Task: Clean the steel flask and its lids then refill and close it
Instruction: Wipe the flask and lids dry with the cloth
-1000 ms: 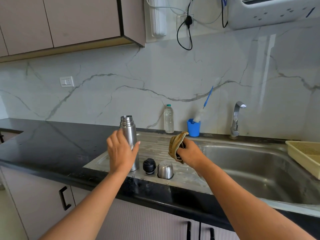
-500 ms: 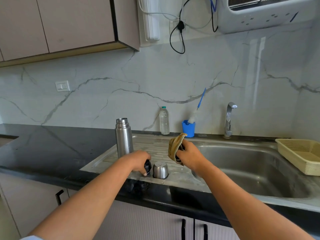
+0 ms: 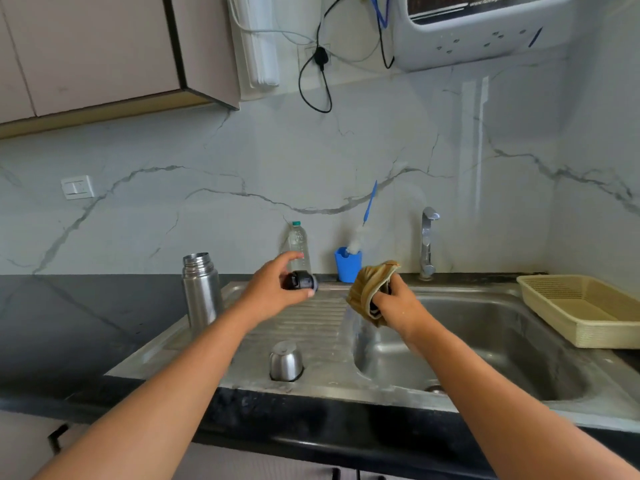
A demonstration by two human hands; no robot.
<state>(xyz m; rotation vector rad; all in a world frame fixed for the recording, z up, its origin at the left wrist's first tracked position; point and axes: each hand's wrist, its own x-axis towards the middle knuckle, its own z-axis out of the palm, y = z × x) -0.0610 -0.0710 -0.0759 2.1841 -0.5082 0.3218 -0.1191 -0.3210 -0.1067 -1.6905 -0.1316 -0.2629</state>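
Far left, the black bench (image 3: 69, 323) runs along under the marble wall, with a white switch (image 3: 77, 187) up on that wall; at the back left corner of the ribbed draining board (image 3: 311, 327) stands the flask (image 3: 201, 292), upright, its threaded mouth uncovered; next along, the left hand (image 3: 273, 289) is up in the air over the board, thumb and fingers curled round the black stopper (image 3: 300, 281), which pokes out to the right of the grip; below it, near the front edge of the board, the steel cap (image 3: 285, 362) sits mouth down, well apart from the flask; behind the hand, against the wall, a clear water bottle (image 3: 298, 240) with a green top, its lower part hidden by the fingers; just beside it a blue cup (image 3: 347, 266) with a blue-handled brush (image 3: 369, 206) leaning out; now the right hand (image 3: 398, 303), fingers closed tight on a bunched yellow-brown cloth (image 3: 372, 289), held above where the board meets the sink (image 3: 485, 341); there is something dark in the folds, and I cannot tell what; the two hands are near each other but not touching; the tap (image 3: 427, 244) stands at the back of the sink; far right, a pale yellow basket (image 3: 581, 306) rests at the sink's right edge.
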